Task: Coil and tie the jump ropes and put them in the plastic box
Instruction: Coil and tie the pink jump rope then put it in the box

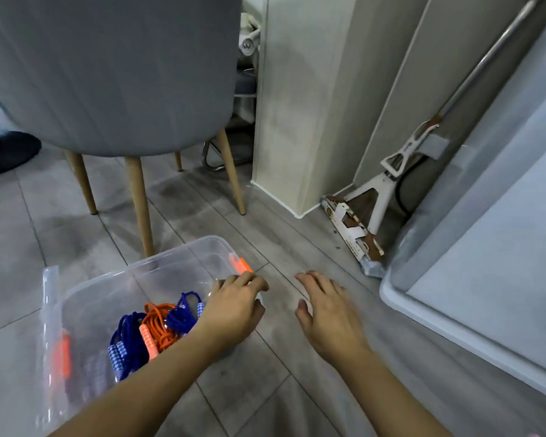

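Observation:
A clear plastic box (183, 257) with orange latches stands on the floor at lower left. Inside lie coiled jump ropes: a blue one (128, 339) with checkered handles, an orange one (161, 323), and another blue one (183, 313). My left hand (234, 307) rests over the box's right rim, fingers loosely curled; whether it grips the rim cannot be told. My right hand (325, 313) hovers over the bare floor to the right of the box, fingers spread, holding nothing.
A grey chair (114, 74) on wooden legs stands just behind the box. A mop (369, 200) leans in the corner by a white pillar (297, 105). A large white-rimmed bin (454, 320) fills the right side. Grey floorboards (281, 389) lie between.

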A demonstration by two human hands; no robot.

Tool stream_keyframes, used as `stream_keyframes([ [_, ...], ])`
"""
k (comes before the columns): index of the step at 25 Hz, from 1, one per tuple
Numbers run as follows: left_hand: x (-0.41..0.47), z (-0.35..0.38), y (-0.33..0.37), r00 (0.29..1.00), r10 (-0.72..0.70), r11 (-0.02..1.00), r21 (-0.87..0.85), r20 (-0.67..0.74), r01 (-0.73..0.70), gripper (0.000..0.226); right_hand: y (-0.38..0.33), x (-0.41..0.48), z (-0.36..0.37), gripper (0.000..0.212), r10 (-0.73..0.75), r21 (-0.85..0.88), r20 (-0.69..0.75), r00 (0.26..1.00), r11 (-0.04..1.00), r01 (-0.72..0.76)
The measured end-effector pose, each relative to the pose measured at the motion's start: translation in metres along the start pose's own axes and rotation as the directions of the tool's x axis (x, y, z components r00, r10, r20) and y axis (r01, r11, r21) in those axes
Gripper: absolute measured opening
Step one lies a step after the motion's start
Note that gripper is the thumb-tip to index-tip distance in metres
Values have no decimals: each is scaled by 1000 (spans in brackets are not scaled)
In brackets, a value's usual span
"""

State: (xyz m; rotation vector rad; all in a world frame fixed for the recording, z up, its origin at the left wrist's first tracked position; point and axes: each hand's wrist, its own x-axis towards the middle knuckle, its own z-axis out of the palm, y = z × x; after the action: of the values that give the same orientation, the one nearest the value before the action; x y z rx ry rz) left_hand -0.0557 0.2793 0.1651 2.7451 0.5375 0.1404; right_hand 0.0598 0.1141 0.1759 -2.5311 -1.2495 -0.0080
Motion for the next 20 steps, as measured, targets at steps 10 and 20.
stream_keyframes([
  [10, -21, -71, 193, 938, 343, 938, -42, -49, -345, 37, 53, -120, -135, 50, 216, -59, -229, 949, 970, -235],
  [20, -53, -80, 323, 812, 577, 814, -14, -86, -580, 33, 132, -260, -232, 46, 386, -77, -420, 821, 887, -456],
])
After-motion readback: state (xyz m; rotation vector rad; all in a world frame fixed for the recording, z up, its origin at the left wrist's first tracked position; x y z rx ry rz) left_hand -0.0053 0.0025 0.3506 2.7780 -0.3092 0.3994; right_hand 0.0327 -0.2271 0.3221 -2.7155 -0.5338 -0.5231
